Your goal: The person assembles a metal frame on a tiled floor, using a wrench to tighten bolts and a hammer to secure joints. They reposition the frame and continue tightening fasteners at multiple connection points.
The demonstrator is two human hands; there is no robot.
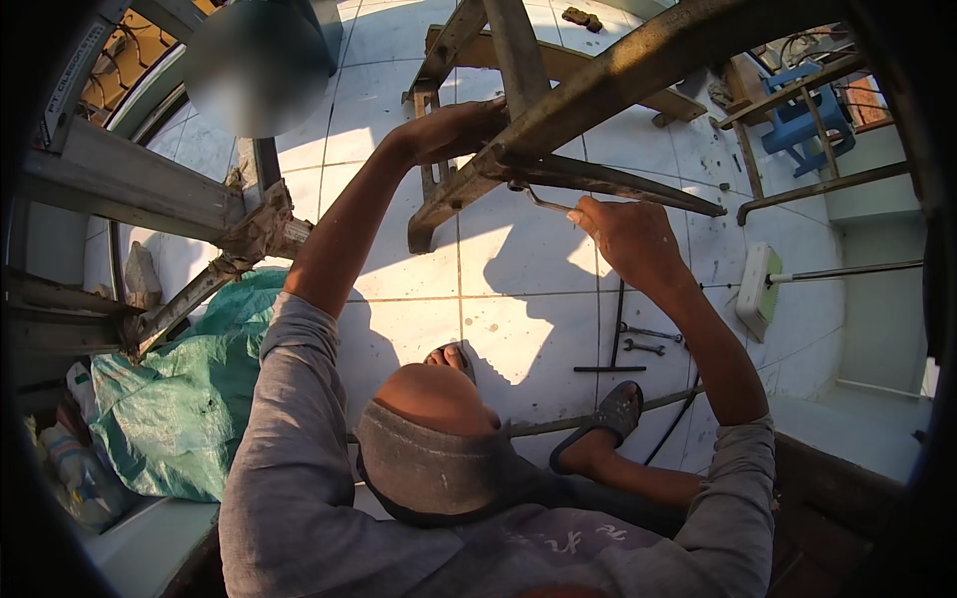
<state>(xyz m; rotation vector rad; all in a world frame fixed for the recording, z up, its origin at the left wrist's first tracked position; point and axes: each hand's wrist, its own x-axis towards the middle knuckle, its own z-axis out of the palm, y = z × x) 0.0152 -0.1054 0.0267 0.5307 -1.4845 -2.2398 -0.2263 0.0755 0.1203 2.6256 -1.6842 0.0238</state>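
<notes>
Pale floor tiles, crossed by sunlight and hard shadow, spread beneath a metal frame that stood in front of the person. Its main beam ran diagonally, a dull brownish grey, scuffed and darkly stained along its face, and ended at the lower left in a short, blunt foot. From the beam rose a worn upright, while a slimmer, darker bar slanted off below it to the right.

Under the beam, near that bar's inner end, was the head of a slender metal wrench; what it sat on was too dark to make out. The right grip was closed around the wrench's other end. The left grip lay against the frame's far side by the upright, fingertips hidden, so how firmly it held could not be told.

Nearer the person than the frame lay a black T-shaped tool and a small open-ended spanner. Left of the frame was a crumpled green tarpaulin; right of it, a blue plastic stool.
</notes>
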